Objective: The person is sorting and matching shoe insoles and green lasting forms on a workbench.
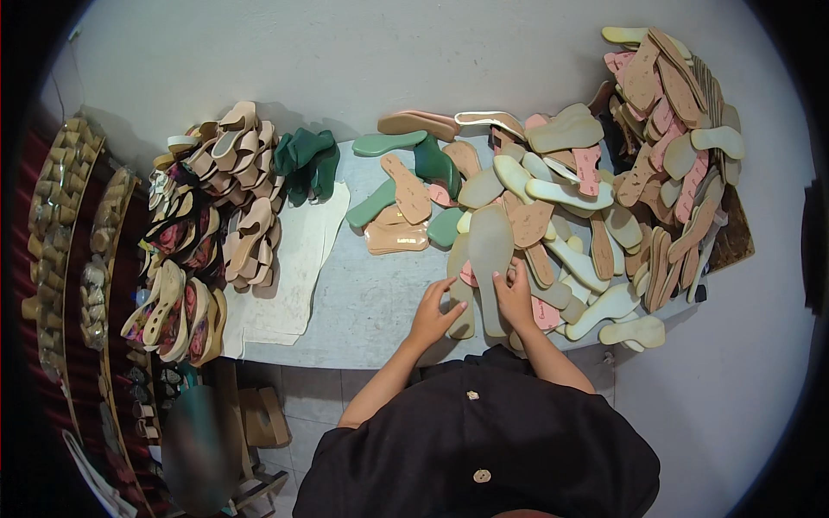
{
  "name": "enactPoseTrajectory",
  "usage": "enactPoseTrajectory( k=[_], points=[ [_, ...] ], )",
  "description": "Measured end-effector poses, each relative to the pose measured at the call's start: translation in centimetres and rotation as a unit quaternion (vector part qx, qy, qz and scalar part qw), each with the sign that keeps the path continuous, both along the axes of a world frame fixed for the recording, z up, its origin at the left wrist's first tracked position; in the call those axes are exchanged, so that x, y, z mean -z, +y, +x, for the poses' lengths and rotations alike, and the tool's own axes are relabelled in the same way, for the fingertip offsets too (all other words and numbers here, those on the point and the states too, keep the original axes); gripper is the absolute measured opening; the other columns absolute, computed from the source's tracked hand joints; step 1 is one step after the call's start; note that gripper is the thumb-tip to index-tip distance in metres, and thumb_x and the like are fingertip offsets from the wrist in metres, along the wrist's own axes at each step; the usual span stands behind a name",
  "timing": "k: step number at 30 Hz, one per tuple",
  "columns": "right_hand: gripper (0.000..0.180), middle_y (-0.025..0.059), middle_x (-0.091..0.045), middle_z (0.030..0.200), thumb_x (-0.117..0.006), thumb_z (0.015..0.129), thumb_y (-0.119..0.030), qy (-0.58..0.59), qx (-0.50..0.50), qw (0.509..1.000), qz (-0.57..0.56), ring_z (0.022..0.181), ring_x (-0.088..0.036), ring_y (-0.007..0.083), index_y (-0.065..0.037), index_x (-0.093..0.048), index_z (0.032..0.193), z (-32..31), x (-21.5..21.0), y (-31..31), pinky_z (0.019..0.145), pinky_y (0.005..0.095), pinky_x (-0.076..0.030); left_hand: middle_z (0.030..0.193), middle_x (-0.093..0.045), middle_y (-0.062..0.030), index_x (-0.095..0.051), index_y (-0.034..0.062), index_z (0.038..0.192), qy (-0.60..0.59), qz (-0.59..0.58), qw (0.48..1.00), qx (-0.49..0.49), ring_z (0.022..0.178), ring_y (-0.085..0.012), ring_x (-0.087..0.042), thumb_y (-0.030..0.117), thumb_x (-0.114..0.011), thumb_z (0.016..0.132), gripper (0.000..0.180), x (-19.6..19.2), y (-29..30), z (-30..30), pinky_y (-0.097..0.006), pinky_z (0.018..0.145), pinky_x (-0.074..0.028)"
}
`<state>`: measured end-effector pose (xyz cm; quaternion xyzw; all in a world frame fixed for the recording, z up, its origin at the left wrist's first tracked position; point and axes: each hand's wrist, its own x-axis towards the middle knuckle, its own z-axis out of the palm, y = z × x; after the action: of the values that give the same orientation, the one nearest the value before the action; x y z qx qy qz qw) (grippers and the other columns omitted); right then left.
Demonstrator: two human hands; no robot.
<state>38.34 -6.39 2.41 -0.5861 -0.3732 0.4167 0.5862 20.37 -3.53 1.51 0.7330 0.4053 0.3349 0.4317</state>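
Sorting through shoe soles at frame centre: left hand [434, 312] and right hand [515, 293], fingers curled loosely, pinching a long grey-beige sole [490, 250] at the pile [596, 207] edge; next, probably lifting it clear of neighbours.

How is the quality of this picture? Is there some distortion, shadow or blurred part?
Head view: strong fisheye, with black corners and the grey worktable's edges bending near the rim; soft, even light, with only mild shadows behind the pile of beige shoe soles on the wall; no glare; one blurred oval patch at lower left; both hands, left and right, on a pale translucent sole, look sharp.
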Motion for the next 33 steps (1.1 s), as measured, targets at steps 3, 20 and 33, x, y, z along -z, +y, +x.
enactPoseTrajectory(
  k=[3,20,33],
  points=[
    [0.053,0.0098,-0.060,0.101,-0.055,0.086,-0.018,-0.281,0.058,0.952,-0.104,0.097,-0.057,0.0224,-0.009,-0.032,0.132,0.5,-1.9,-0.2,0.103,0.0585,-0.009,0.115,-0.051,-0.0184,-0.048,0.0019,0.121,0.048,0.054,0.997,-0.020,0.107,-0.0312,-0.050,0.025,-0.067,0.077,0.054,0.3,3.4,0.1,-0.037,0.093,-0.040],
    [0.046,0.0150,-0.037,0.136,-0.051,0.084,-0.028,-0.574,0.074,0.803,-0.139,0.129,-0.030,0.0320,-0.024,-0.045,0.130,4.3,4.4,3.1,0.100,0.0609,-0.017,0.136,-0.039,-0.0102,-0.046,0.0178,0.125,0.359,0.322,0.875,0.045,0.127,-0.0304,-0.035,0.015,-0.069,0.070,0.059,1.0,25.1,8.5,-0.051,0.096,-0.033],
    [0.047,0.0169,-0.038,0.135,-0.051,0.083,-0.033,-0.619,0.071,0.766,-0.156,0.128,-0.032,0.0306,-0.023,-0.047,0.129,4.1,5.6,4.3,0.096,0.0630,-0.018,0.116,-0.052,-0.0084,-0.049,0.0113,0.112,0.301,0.382,0.858,0.167,0.115,-0.0311,-0.045,0.007,-0.070,0.061,0.055,0.6,32.4,8.0,-0.050,0.094,-0.037]
  ],
)
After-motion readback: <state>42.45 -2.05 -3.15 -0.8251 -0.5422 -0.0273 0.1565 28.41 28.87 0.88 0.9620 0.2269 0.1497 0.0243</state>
